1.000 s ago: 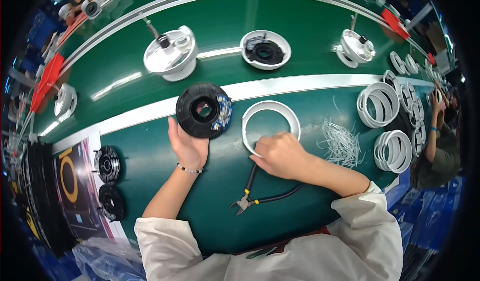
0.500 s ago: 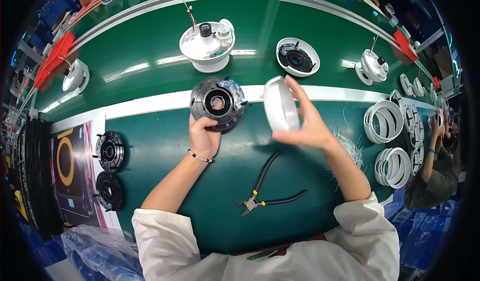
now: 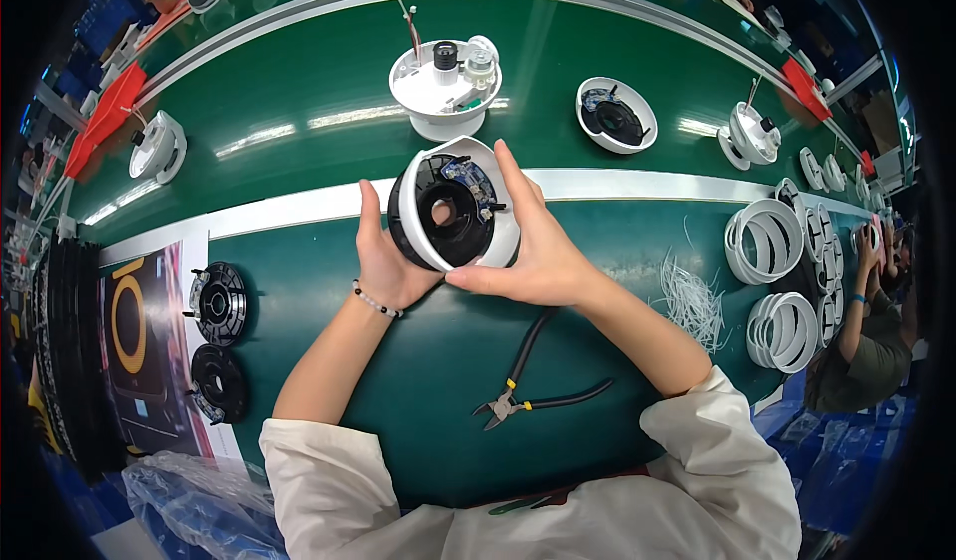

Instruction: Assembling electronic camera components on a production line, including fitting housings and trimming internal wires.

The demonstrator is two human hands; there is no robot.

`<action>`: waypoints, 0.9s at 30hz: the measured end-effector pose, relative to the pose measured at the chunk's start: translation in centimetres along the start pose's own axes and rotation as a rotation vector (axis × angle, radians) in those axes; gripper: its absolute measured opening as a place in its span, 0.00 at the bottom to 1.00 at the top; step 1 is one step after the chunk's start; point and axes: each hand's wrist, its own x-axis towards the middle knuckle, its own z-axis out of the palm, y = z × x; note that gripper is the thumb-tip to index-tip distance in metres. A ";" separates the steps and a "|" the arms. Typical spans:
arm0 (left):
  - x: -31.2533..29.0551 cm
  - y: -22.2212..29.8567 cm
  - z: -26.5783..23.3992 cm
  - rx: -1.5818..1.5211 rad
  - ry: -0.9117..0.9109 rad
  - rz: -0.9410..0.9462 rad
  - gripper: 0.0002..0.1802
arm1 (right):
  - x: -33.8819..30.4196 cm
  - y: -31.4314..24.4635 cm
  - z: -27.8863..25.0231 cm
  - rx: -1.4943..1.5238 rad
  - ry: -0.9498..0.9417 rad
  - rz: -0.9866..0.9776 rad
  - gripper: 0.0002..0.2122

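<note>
Before me, my left hand (image 3: 386, 264) supports a black round plastic base (image 3: 472, 233) from its left side and underneath, thumb raised. The base has a centre hole and a small blue circuit board (image 3: 464, 179). Around it sits a white ring-shaped cover (image 3: 506, 229), somewhat tilted, with part of the base showing past its left edge. My right hand (image 3: 551, 251) grips the cover's right side, fingers at the top and thumb at the lower rim. Whether cover and base are joined I cannot tell. Black-handled diagonal cutters (image 3: 508, 401) lie below my hands.
Two black bases (image 3: 221, 303) lie at left. White housings with lens parts (image 3: 446, 92) and a white bowl holding a black base (image 3: 647, 134) stand across the far side. At right are cut white strips (image 3: 694, 301), stacked white rings (image 3: 765, 241) and another person's arm (image 3: 854, 311).
My right hand has brought the white cover leftward onto the black base. My left thumb has lifted off the base's front. The far centre housing and bowl have shifted right.
</note>
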 end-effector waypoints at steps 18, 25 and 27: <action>-0.8 0.8 -0.3 -0.041 0.041 0.022 0.30 | 1.3 -1.3 0.5 -0.006 0.032 -0.184 0.53; -0.9 0.2 0.5 -0.012 0.020 0.110 0.29 | 1.2 -2.5 1.6 -0.458 0.053 -0.305 0.52; -1.1 0.4 0.8 0.016 -0.012 0.088 0.36 | 1.5 -2.5 1.7 -0.431 0.088 -0.258 0.52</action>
